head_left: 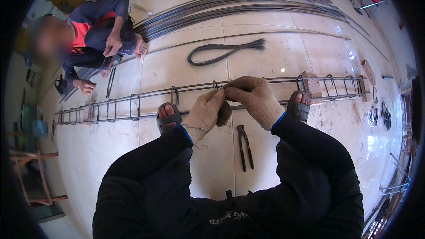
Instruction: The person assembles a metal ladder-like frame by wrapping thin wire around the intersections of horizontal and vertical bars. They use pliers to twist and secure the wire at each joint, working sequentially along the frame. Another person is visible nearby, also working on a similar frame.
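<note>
Centrally, gloved left hand (204, 114) and right hand (253, 98), grips pinched on rebar cage (133, 106); pincers (245, 146) on floor, co-worker (102, 35) beyond.

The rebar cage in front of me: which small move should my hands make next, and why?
Probably take up the pincers. Both gloved hands, left hand and right hand, meet at one joint on the rebar cage, apparently working a tie there, while the pincers lie unused on the floor tile just below them.
</note>
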`<state>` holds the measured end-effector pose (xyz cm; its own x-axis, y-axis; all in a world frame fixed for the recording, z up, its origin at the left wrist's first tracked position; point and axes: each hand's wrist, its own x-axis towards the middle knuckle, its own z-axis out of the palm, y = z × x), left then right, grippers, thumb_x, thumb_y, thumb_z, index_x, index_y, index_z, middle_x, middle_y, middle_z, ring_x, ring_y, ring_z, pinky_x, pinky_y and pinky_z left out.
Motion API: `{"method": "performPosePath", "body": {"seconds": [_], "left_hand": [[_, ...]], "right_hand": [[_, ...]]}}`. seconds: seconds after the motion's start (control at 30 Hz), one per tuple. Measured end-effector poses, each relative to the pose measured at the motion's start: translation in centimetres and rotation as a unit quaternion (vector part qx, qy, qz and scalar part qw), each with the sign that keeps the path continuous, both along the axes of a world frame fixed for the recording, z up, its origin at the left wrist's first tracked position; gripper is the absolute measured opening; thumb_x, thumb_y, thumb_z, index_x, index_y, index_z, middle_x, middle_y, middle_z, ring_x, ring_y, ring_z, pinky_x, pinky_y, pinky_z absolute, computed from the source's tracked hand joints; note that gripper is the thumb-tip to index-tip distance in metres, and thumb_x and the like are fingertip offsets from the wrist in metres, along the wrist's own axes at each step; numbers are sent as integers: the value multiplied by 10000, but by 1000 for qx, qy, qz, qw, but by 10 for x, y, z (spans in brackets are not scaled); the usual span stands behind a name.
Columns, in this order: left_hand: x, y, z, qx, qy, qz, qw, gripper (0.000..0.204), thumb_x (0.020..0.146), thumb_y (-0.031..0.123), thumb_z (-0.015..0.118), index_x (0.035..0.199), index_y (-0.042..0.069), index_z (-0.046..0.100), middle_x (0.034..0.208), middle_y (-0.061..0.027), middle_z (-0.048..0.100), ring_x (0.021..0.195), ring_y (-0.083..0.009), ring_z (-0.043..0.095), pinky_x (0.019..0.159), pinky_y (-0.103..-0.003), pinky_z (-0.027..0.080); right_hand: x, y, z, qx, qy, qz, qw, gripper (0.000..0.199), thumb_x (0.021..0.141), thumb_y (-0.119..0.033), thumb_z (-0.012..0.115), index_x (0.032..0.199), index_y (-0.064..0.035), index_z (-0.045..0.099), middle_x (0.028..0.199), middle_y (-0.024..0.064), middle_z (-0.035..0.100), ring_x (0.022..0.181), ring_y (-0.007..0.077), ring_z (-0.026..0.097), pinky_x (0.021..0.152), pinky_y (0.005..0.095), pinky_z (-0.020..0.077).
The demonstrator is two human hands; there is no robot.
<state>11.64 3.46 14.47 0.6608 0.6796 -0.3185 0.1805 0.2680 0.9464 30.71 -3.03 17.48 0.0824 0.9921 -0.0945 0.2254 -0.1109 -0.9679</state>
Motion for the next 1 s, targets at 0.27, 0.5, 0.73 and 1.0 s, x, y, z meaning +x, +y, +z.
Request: {"method": "performPosePath", "body": {"seconds": [0.27,0.5,0.73,1.0], "left_hand": [[2,1,-12,150,11,9,989,431,1123,388,494,996,3,639,772,-4,552,671,-100,476,599,-281,402],[-1,-2,-30,179,-6,14,984,434,1113,379,504,982,-8,649,778,-20,579,684,-109,498,613,-290,415],[5,-7,2,67,44,25,996,462,1116,395,487,988,-15,657,752,-29,560,669,-108,485,599,-293,400],[-4,1,-37,240,3,-23,970,456,1113,403,486,966,1,644,750,-11,545,681,-107,479,612,-295,396]], "right_hand": [[-6,-2,-1,9,-4,-55,998,356,996,-204,718,1220,72,724,1087,166,777,914,175,722,812,292,584],[-8,2,10,-32,86,-103,990,333,994,-187,697,1218,57,726,983,98,755,789,106,645,700,251,535],[-3,-2,8,-41,97,-83,991,348,998,-209,709,1205,69,726,973,99,764,811,117,663,727,265,552],[-2,0,3,-30,8,-56,998,325,976,-202,729,1199,34,743,1021,131,772,861,172,687,753,310,559]]}}
